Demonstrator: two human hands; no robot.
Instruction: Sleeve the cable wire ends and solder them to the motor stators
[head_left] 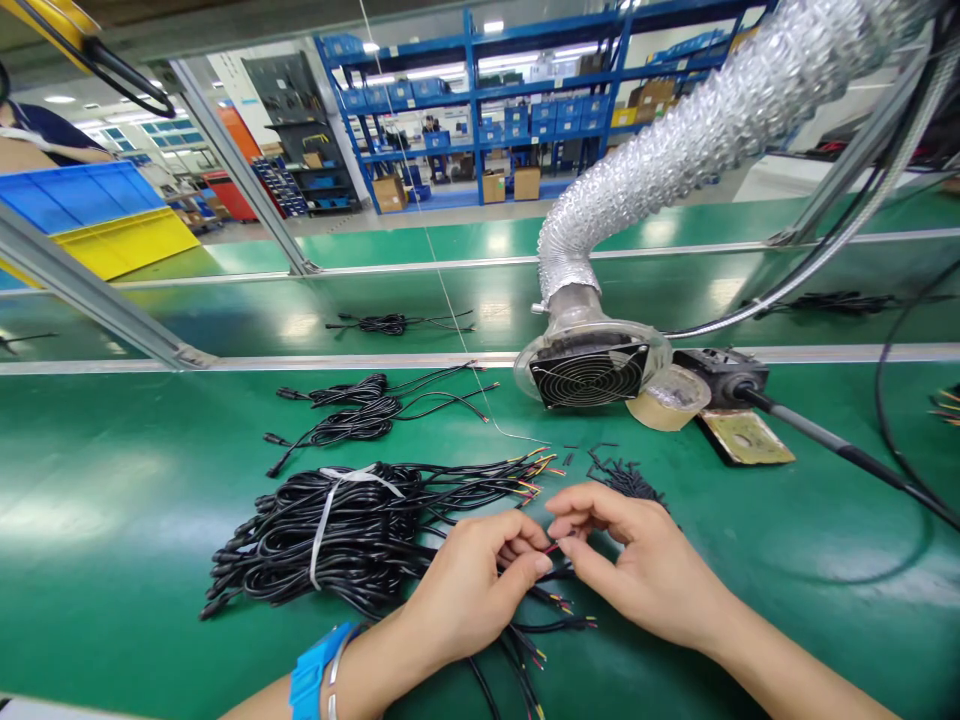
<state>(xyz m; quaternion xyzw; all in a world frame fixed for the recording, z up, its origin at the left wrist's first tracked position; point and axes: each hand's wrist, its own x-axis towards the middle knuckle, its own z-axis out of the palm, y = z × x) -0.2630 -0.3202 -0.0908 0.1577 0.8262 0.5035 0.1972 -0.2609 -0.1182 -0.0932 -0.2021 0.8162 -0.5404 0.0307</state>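
Between thumb and fingers, my left hand [491,570] pinches a thin red wire [553,547] at a black cable's end. My right hand [630,555] meets it from the other side, fingertips closed at the wire's tip; whether they also hold a small piece is hidden. Left of my hands lies a thick bundle of black cables [322,540] tied with a white band. Their stripped ends [536,470] show red, yellow and black wires, and more cable ends spread beneath my left hand. Behind my right hand is a pile of short black tube pieces [626,477].
Two coiled cables [360,415] lie behind the bundle. A fume extractor fan [589,375] on a silver duct [675,140] hangs at the back. Beside it are a tape roll [671,395], a soldering iron [817,435] in its stand, and a sponge [746,438]. Solder wire [450,290] hangs down.
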